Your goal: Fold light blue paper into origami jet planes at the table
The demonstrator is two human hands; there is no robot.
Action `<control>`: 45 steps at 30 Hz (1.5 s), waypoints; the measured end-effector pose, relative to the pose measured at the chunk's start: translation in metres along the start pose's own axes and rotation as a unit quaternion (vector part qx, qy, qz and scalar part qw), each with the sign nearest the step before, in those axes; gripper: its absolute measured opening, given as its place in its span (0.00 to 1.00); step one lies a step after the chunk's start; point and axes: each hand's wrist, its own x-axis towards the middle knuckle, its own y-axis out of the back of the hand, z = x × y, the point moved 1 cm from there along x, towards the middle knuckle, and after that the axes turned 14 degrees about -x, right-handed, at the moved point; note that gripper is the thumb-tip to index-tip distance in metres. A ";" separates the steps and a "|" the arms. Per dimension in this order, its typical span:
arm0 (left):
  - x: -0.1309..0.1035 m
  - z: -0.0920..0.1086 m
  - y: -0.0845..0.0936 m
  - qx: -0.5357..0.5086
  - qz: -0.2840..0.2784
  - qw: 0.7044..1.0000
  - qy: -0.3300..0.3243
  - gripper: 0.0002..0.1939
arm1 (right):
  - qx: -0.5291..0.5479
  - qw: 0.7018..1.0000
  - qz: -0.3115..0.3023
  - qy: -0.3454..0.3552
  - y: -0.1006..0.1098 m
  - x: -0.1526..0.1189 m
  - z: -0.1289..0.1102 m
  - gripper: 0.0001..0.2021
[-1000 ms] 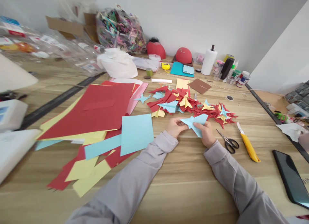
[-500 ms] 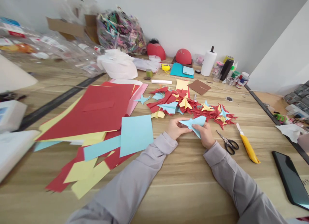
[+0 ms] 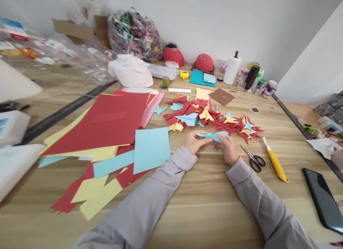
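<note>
Between my two hands, just above the table, is a folded light-blue paper (image 3: pixel 211 135), now seen as a narrow, flattened shape. My left hand (image 3: pixel 194 142) pinches its left end. At the right end, my right hand (image 3: pixel 227 148) grips it with the thumb on top. Right behind the hands lies a heap of folded paper stars and pieces (image 3: pixel 187 113) in red, yellow and blue. A square light-blue sheet (image 3: pixel 152 150) rests left of my left hand. Black-handled scissors (image 3: pixel 253 159) lie close to my right wrist.
A yellow utility knife (image 3: pixel 277 165) and a black phone (image 3: pixel 323 199) lie at the right. Large red sheets (image 3: pixel 120 115) and paper scraps cover the left. A brown paper square (image 3: pixel 222 97), a white bottle (image 3: pixel 232 70) and a stuffed plastic bag (image 3: pixel 135 34) are farther back.
The blue paper has gone from a spread shape with a flap hanging down to a narrower one, tilted flatter. Both hands stay in nearly the same place.
</note>
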 end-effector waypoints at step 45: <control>-0.001 0.005 -0.006 -0.062 0.053 0.996 0.032 0.16 | -0.064 0.997 0.049 0.004 -0.002 0.002 -0.003 0.10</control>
